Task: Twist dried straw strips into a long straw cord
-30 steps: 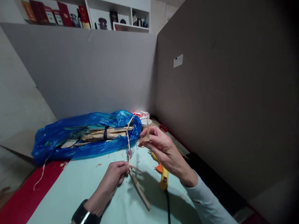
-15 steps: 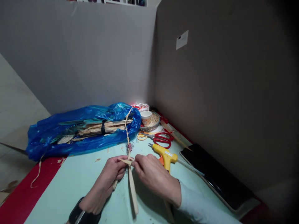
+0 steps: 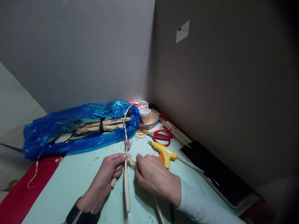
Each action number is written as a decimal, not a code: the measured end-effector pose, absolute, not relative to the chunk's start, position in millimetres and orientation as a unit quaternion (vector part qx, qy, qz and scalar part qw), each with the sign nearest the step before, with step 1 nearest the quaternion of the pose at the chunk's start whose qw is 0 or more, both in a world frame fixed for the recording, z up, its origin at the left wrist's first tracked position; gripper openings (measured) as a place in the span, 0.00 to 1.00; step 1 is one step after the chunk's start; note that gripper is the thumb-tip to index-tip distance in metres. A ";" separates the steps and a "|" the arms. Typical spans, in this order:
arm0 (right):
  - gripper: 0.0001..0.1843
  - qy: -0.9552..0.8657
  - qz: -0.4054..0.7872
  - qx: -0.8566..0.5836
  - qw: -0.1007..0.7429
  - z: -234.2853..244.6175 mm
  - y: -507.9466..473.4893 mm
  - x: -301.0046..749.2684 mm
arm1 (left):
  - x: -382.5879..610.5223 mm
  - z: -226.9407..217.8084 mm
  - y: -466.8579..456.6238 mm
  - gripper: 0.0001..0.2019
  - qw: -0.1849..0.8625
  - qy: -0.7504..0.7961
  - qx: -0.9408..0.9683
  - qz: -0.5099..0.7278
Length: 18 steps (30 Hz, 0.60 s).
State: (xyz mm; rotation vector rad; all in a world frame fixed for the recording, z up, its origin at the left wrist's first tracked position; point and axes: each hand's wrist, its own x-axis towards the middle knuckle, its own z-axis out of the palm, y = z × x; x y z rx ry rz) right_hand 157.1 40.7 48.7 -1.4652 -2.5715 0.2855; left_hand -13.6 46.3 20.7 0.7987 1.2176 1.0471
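A thin braid of dried, straw-coloured plant strips (image 3: 125, 127) runs from the blue bag down towards me. My left hand (image 3: 111, 169), a dark band on its wrist, pinches the braid's near end between thumb and forefinger. My right hand (image 3: 154, 175) is closed round one pale strip (image 3: 132, 160), stretched between the two hands; a length of strip (image 3: 158, 210) shows below it. Another flat strip (image 3: 126, 189) hangs straight down from the pinch. A short strip end (image 3: 113, 183) pokes out under my left hand. My right fingertips are partly hidden.
A blue plastic bag (image 3: 46, 124) holds a tied bundle of dried strips (image 3: 109, 125). Red-handled scissors (image 3: 162, 137), a yellow glue gun (image 3: 165, 153), a paper cup (image 3: 145, 116) and a woven basket (image 3: 153, 119) stand behind my hands. A black tablet-like slab (image 3: 217, 174) lies right.
The strip that pointed left across the braid now slants to the right, taut from my left fingers to my right hand. My hands are slightly further apart. The view has tilted down a little.
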 end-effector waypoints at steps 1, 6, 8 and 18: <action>0.11 -0.863 0.097 -0.489 0.077 50.1 40.9 157.5 | -12.9 21.2 46.7 0.14 0.621 0.534 0.345 0.459; 0.13 -0.852 0.080 -0.505 0.114 54.8 44.8 157.1 | -9.8 22.0 48.4 0.15 0.607 0.543 0.340 0.470; 0.16 -0.844 0.078 -0.510 0.147 52.3 47.2 154.7 | -9.7 20.7 48.8 0.15 0.606 0.544 0.340 0.470; 0.15 -0.838 0.155 -0.499 0.156 41.3 56.9 153.0 | -14.2 18.9 50.6 0.14 0.637 0.530 0.326 0.456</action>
